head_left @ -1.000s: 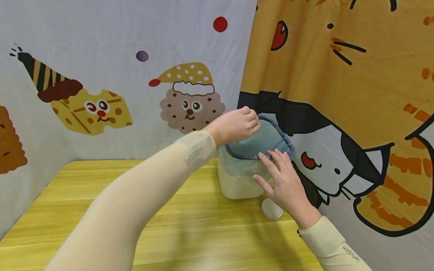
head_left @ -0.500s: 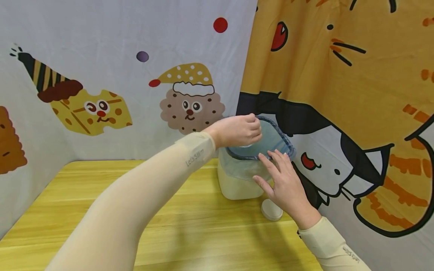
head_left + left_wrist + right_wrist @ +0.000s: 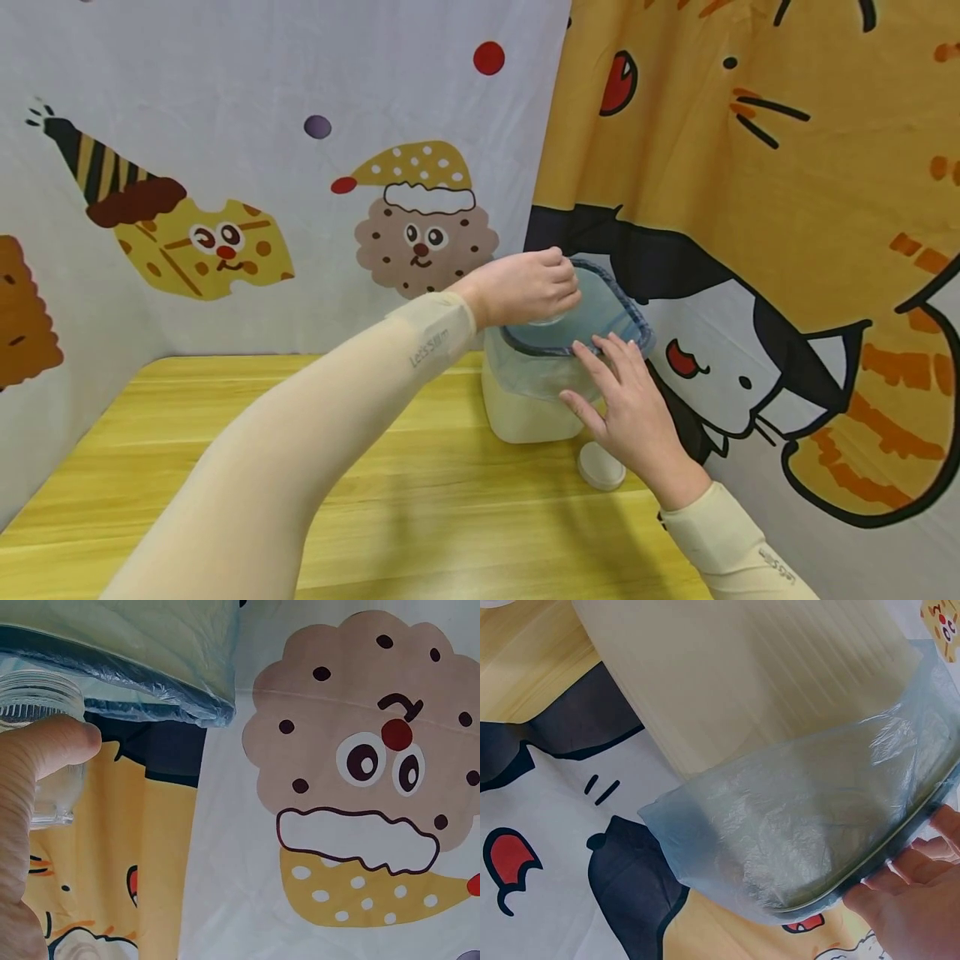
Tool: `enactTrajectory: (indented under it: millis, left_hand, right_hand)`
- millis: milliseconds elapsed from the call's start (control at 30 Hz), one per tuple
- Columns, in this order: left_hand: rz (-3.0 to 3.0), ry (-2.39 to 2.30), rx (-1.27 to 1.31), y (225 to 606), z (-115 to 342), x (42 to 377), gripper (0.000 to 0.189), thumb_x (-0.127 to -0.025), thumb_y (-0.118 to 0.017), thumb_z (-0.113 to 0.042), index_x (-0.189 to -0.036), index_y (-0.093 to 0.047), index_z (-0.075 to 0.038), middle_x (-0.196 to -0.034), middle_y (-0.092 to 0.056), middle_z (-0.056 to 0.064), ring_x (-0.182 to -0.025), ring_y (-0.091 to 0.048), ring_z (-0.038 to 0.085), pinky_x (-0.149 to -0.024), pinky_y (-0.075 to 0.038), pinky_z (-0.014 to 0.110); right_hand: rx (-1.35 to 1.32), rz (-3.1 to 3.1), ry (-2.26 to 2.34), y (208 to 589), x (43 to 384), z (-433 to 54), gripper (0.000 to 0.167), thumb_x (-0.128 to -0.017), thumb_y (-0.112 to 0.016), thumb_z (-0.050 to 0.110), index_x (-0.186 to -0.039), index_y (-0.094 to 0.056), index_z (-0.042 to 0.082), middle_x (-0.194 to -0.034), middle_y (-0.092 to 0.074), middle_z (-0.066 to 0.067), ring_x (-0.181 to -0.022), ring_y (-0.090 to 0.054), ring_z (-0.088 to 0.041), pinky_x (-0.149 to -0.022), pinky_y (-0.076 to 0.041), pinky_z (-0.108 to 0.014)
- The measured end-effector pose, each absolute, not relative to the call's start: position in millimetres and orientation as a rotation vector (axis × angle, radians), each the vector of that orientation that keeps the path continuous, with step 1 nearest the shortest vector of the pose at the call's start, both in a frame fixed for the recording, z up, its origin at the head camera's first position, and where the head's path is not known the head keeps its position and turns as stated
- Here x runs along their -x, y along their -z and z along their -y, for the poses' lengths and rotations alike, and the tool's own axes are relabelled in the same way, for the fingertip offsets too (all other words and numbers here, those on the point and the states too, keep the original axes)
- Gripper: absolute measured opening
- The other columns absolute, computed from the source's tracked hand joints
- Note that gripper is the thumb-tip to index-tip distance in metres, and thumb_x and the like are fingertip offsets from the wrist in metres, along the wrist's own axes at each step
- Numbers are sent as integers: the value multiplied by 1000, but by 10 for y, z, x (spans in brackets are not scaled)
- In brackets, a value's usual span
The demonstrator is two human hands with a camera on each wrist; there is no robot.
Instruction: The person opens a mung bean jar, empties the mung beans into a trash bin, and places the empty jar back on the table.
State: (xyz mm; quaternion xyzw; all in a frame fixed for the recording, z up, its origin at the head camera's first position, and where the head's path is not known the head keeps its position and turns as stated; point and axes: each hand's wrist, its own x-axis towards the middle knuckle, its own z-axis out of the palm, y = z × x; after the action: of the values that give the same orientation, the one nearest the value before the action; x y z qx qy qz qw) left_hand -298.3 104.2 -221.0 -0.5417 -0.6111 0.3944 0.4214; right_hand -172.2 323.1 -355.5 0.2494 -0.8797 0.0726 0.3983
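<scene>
My left hand [image 3: 521, 287] holds a clear glass jar [image 3: 58, 787] over the mouth of a cream-coloured trash bin [image 3: 521, 417]. The jar is tipped upside down, its threaded mouth toward the bin; most of it is hidden behind the hand in the head view. A pale blue trash bag [image 3: 536, 373] lines the bin and folds over its dark blue rim. On the near right side of that rim rest the fingertips of my right hand [image 3: 637, 404], its fingers spread and the thumb apart. A round white lid [image 3: 601, 465] lies on the table below the right hand.
The bin stands at the back right of a yellow wood-grain table [image 3: 420, 508]. Behind it hangs a white cloth [image 3: 225, 50] with cartoon prints. An orange cat-print curtain [image 3: 675, 142] closes off the right side.
My left hand has rotated slightly and come down a little over the bin, with the jar still in it. The right hand has stayed at the rim.
</scene>
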Motion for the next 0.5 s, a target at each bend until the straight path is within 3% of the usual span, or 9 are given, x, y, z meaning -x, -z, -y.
enactTrajectory:
  millis: [300,500]
  left_hand:
    - [1898,-494,1372,2148,-972,3000,35,-113,-53,-9,-148,-57,-11,-143,-68,5,-130,-63,25,-115,-50,37]
    - [2217,-89,1283,2052,-942,3001,61,-96,-78,-13,-152,-54,-11,-149,-64,7,-137,-59,27,-121,-46,39]
  right_hand:
    - [-633,2230,-192,3562,1731,-3219,71,-108,-49,62,-152,-59,6,-144,-60,-31,-139,-53,-51,-119,-37,-76]
    - [-628,2233,-185,3554,1736,-3211,73,-108,-48,63,-151,-59,6,-144,-60,-32,-140,-53,-51,-119,-36,-76]
